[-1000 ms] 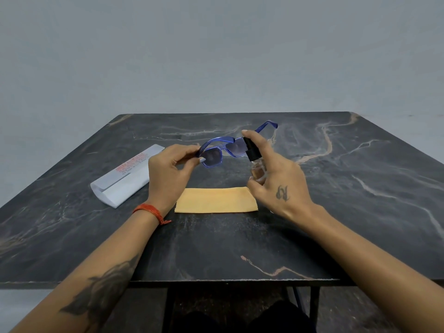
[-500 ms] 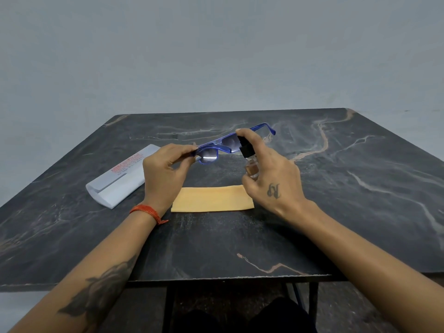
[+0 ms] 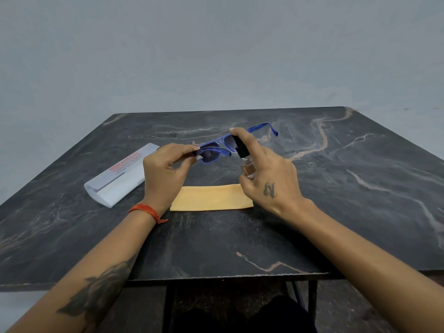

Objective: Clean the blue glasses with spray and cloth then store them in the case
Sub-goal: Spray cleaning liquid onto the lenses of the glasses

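The blue glasses [image 3: 217, 150] hang above the table's middle, temples unfolded, tilted nearly flat. My left hand [image 3: 165, 173] pinches their left end between thumb and fingers. My right hand [image 3: 269, 174] grips a small clear spray bottle [image 3: 247, 165] with a black top, the index finger lying on the nozzle right beside the right lens. A yellow cloth [image 3: 211, 197] lies flat on the table under both hands. The white case [image 3: 121, 177] with red lettering lies to the left of my left hand.
The dark marble table [image 3: 360, 188] has its front edge close to me. Black table legs [image 3: 312, 299] and my dark-clothed knees show below it. A plain grey wall stands behind.
The glasses have tipped from facing me to nearly flat. Both hands shifted slightly left and toward me, with the spray bottle still at the right lens.
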Demonstrator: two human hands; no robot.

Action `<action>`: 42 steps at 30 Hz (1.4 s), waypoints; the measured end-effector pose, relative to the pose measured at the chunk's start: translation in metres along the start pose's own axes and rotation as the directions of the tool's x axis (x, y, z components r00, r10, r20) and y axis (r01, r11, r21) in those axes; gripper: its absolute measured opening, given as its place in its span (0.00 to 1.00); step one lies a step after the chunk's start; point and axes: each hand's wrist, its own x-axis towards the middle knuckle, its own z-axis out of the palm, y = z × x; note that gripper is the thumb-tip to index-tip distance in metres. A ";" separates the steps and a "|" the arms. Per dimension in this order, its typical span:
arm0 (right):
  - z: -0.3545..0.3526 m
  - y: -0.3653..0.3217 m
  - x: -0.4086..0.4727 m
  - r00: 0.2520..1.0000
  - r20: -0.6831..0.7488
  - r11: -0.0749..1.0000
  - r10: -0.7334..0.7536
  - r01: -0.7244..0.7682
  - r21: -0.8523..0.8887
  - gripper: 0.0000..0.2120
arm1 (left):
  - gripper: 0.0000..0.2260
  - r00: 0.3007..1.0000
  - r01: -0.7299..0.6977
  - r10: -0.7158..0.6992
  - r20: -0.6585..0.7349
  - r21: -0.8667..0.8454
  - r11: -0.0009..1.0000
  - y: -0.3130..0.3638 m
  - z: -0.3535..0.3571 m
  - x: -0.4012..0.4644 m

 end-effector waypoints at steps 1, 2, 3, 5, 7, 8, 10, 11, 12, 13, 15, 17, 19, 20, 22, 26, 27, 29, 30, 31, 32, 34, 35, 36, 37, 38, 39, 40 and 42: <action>0.001 0.000 0.000 1.000 0.000 1.000 0.003 -0.003 0.000 0.39 | 0.07 1.000 -0.001 0.001 0.001 0.001 1.000 0.000 0.000 0.000; 0.001 0.000 -0.001 1.000 -0.003 1.000 0.009 -0.009 0.006 0.38 | 0.07 1.000 0.001 -0.001 -0.001 0.000 1.000 0.000 0.000 0.000; 0.001 0.000 -0.001 1.000 -0.009 1.000 0.016 -0.016 0.014 0.38 | 0.07 1.000 0.003 -0.003 -0.003 -0.002 1.000 0.000 0.000 0.000; 0.002 0.000 -0.002 0.999 -0.028 0.999 0.027 -0.026 0.031 0.37 | 0.07 1.000 0.007 -0.008 -0.007 -0.009 1.000 0.001 0.000 0.000; 0.002 0.000 -0.002 0.998 -0.058 0.998 0.032 -0.029 0.052 0.38 | 0.07 1.000 0.009 -0.009 -0.006 -0.009 1.000 0.001 0.000 0.000; 0.002 0.000 -0.002 0.997 -0.076 0.998 0.034 -0.029 0.063 0.39 | 0.07 1.000 0.009 -0.009 -0.005 -0.007 1.000 0.001 0.000 0.000; 0.001 0.001 -0.002 0.993 -0.109 0.995 0.047 -0.037 0.088 0.41 | 0.07 1.000 0.008 -0.008 -0.007 -0.007 1.000 0.000 0.000 0.000; 0.001 0.002 -0.002 0.990 -0.126 0.993 0.059 -0.046 0.105 0.41 | 0.07 1.000 0.009 -0.010 -0.008 -0.008 1.000 0.000 0.000 0.000; 0.000 0.003 -0.001 0.987 -0.144 0.991 0.072 -0.054 0.124 0.42 | 0.07 1.000 0.011 -0.012 -0.009 -0.008 1.000 0.000 0.000 0.000; 0.000 0.004 -0.001 0.983 -0.165 0.988 0.084 -0.061 0.139 0.42 | 0.07 1.000 0.011 -0.011 -0.009 -0.008 1.000 0.000 0.000 0.000; -0.001 0.005 -0.002 0.977 -0.192 0.987 0.097 -0.069 0.145 0.42 | 0.07 1.000 0.006 -0.007 -0.008 -0.011 1.000 0.000 0.000 0.000; -0.001 0.006 -0.002 0.976 -0.195 0.992 0.092 -0.072 0.108 0.41 | 0.08 1.000 0.009 -0.010 -0.008 -0.016 1.000 -0.001 0.000 0.000; -0.002 0.007 -0.002 0.978 -0.188 0.996 0.089 -0.082 0.042 0.39 | 0.08 1.000 0.016 -0.016 -0.010 -0.019 1.000 -0.001 0.000 0.000; -0.003 0.007 -0.001 0.979 -0.181 0.996 0.092 -0.091 0.015 0.38 | 0.08 1.000 0.017 -0.018 -0.009 -0.018 1.000 -0.001 0.000 0.000; -0.005 0.007 -0.001 0.980 -0.169 0.994 0.102 -0.107 -0.025 0.36 | 0.08 1.000 0.015 -0.015 -0.007 -0.011 1.000 -0.001 -0.001 0.000; -0.007 0.008 0.000 0.980 -0.165 0.990 0.109 -0.121 -0.069 0.35 | 0.08 1.000 0.017 -0.017 0.000 -0.003 1.000 0.000 -0.001 0.000; -0.008 0.008 0.001 0.980 -0.166 0.990 0.107 -0.121 -0.074 0.35 | 0.08 1.000 0.017 -0.017 0.002 -0.002 1.000 0.000 -0.001 0.000; -0.009 0.009 0.001 0.981 -0.168 0.989 0.101 -0.117 -0.087 0.35 | 0.08 1.000 0.017 -0.017 0.003 -0.002 1.000 0.000 -0.002 0.000; -0.009 0.010 0.001 0.981 -0.168 0.989 0.099 -0.116 -0.094 0.35 | 0.08 1.000 0.016 -0.016 0.003 -0.002 1.000 0.000 -0.002 0.000; -0.009 0.010 0.001 0.981 -0.169 0.988 0.097 -0.115 -0.099 0.35 | 0.08 1.000 0.016 -0.016 0.004 -0.001 1.000 0.001 -0.002 0.000; -0.009 0.010 0.001 0.980 -0.172 0.988 0.095 -0.114 -0.101 0.35 | 0.08 1.000 0.017 -0.017 0.006 -0.001 1.000 0.001 -0.002 0.000; -0.009 0.010 0.002 0.980 -0.177 0.988 0.087 -0.108 -0.109 0.36 | 0.08 1.000 0.018 -0.018 0.008 0.000 1.000 0.000 -0.002 0.000; -0.009 0.010 0.002 0.981 -0.176 0.987 0.081 -0.103 -0.120 0.38 | 0.08 1.000 0.019 -0.019 0.008 -0.001 1.000 0.000 -0.002 0.000; -0.009 0.010 0.002 0.982 -0.176 0.987 0.074 -0.098 -0.130 0.39 | 0.08 1.000 0.019 -0.019 0.008 -0.003 1.000 0.000 -0.002 0.000; -0.008 0.011 0.002 0.982 -0.176 0.986 0.069 -0.094 -0.136 0.39 | 0.08 1.000 0.020 -0.020 0.007 -0.005 1.000 0.000 -0.002 0.000; -0.008 0.011 0.002 0.983 -0.171 0.986 0.069 -0.094 -0.137 0.39 | 0.07 1.000 0.021 -0.021 0.005 -0.006 1.000 0.000 -0.002 0.000; -0.007 0.011 0.002 0.984 -0.163 0.986 0.073 -0.096 -0.138 0.39 | 0.07 1.000 0.022 -0.022 0.004 -0.007 1.000 0.000 -0.002 0.000; -0.007 0.012 0.002 0.985 -0.154 0.985 0.077 -0.098 -0.140 0.38 | 0.07 1.000 0.022 -0.022 0.004 -0.006 1.000 0.000 -0.002 0.000; -0.007 0.013 0.002 0.986 -0.149 0.985 0.078 -0.099 -0.139 0.36 | 0.08 1.000 0.021 -0.021 0.009 -0.004 1.000 -0.001 -0.002 0.000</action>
